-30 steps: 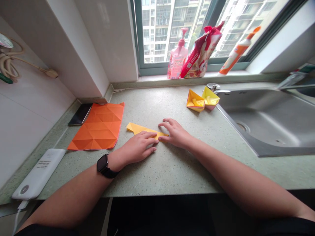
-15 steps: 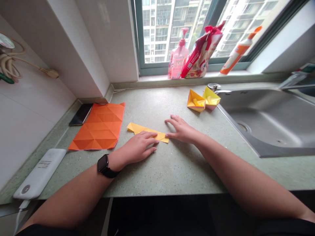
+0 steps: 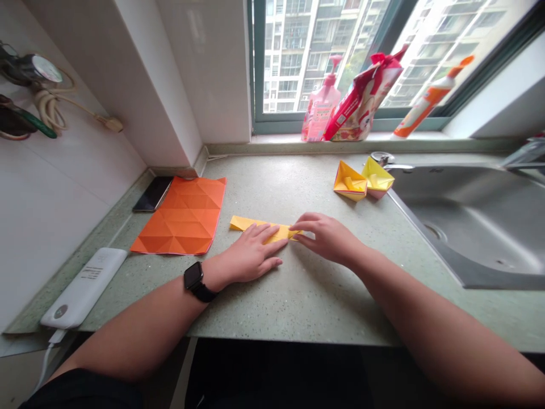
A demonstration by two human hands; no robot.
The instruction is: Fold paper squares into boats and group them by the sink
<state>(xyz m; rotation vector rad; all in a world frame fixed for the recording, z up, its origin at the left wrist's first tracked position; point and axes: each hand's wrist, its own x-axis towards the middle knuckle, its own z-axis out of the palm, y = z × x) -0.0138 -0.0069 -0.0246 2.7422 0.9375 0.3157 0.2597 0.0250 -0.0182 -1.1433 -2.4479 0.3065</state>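
Observation:
A narrow folded strip of yellow paper lies on the counter in front of me. My left hand, with a black watch on its wrist, rests flat across the strip, fingers stretched out. At the strip's right end, my right hand pinches the paper between thumb and fingers; its fingertips partly hide that end. Left of the strip is a creased orange paper sheet. Farther back on the right stand two folded paper boats, an orange-yellow one and a yellow one, side by side.
A steel sink is set into the counter at the right. A phone and a white power bank with a cable lie left. On the windowsill stand a pink pump bottle, a red bag and an orange-white tube.
My right hand's fingers have closed from spread to a pinch on the strip's right end. My left hand still presses the strip. The whole view has shifted slightly.

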